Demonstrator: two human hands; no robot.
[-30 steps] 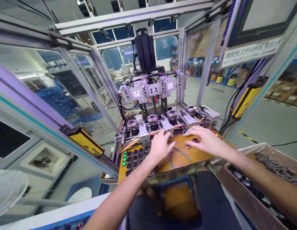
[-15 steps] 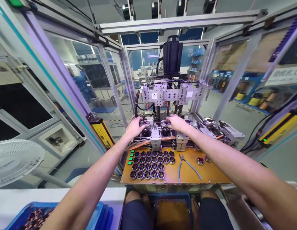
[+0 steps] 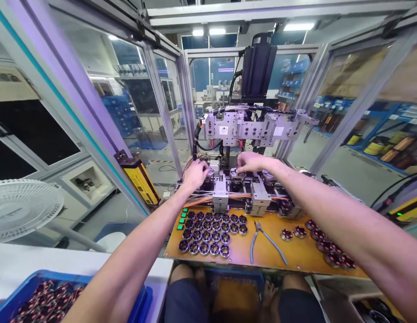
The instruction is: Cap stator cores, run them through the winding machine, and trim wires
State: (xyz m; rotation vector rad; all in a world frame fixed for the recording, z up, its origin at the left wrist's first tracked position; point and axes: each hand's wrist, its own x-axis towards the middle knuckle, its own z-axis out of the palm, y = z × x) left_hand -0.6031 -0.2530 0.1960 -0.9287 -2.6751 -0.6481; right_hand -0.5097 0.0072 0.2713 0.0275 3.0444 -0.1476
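Now both of my hands are over at the machine, whereas a second ago they hovered above the orange-brown work board point(image 3: 296, 261) near the blue-handled metal pliers point(image 3: 258, 227); half a second ago they had already reached these same stations, so I read the work in hand as having moved from the board to the fixtures. My left hand point(image 3: 195, 175) is at the leftmost round, metal-topped fixture with a dark body point(image 3: 208, 183), its fingers curled close together. My right hand point(image 3: 250, 162) bends down over the next round, metal-topped fixture point(image 3: 236, 179), thumb and fingertips at its top, only slightly parted. Whether either has hold of a ring I cannot tell: knuckles and glare cover the contact, and the copper-red that showed on both fixture tops half a second ago is hard to pick out. The small black-and-silver rings point(image 3: 215, 236) lie in rows on the left of the board, the pliers lying unused beside them. My view has shifted, bringing in a cluster of red-copper-wound rings point(image 3: 324, 244) at the right; my right forearm cuts across its edge and partly hides the fixture beyond. The blue plastic tray point(image 3: 33, 276) of wound parts, lower left, is cut off by the frame.
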